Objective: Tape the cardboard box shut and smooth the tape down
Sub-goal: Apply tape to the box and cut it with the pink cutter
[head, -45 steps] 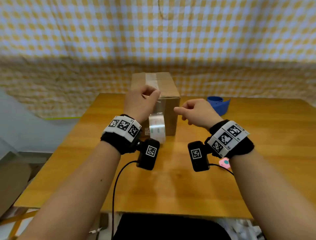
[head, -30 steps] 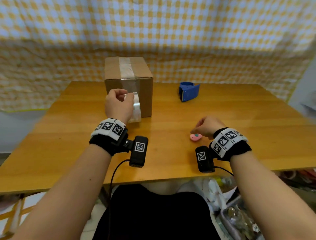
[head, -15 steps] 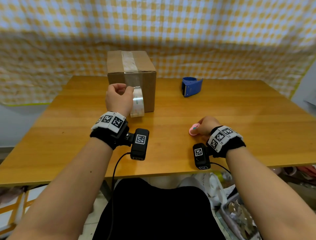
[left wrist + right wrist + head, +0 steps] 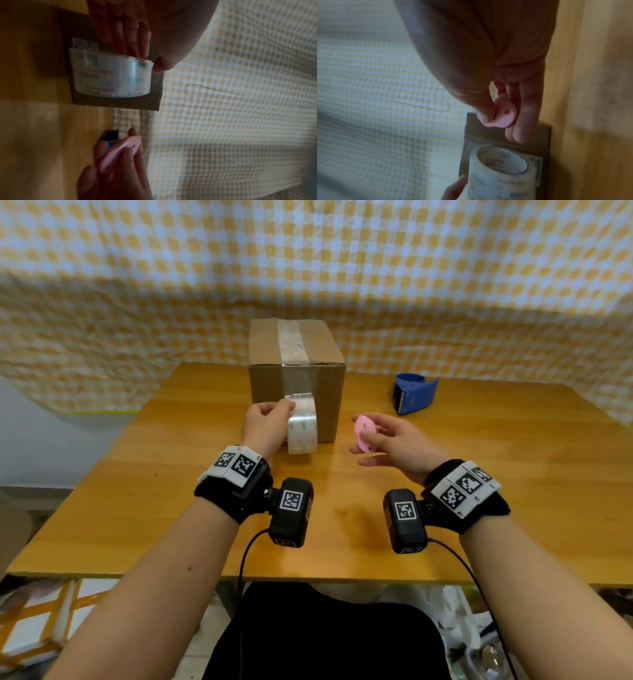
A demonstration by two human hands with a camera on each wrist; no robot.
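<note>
A brown cardboard box (image 4: 322, 347) stands at the table's far middle, a strip of clear tape (image 4: 291, 342) running over its top and down the front. My left hand (image 4: 265, 424) grips the clear tape roll (image 4: 303, 426) against the box's front face; the roll (image 4: 111, 75) hangs from that strip. My right hand (image 4: 387, 440) pinches a small pink cutter (image 4: 363, 431) between thumb and fingers, raised above the table just right of the roll. In the right wrist view the pink cutter (image 4: 503, 115) sits near the box (image 4: 539, 135) and roll (image 4: 498, 170).
A blue tape dispenser (image 4: 414, 393) lies on the wooden table (image 4: 479, 474) to the right of the box. Yellow checked cloth (image 4: 445, 285) hangs behind. The table's near edge is by my body, with bags and clutter on the floor below.
My right hand picked the pink cutter up off the table and carried it left toward the roll. The left hand kept the roll at the box front.
</note>
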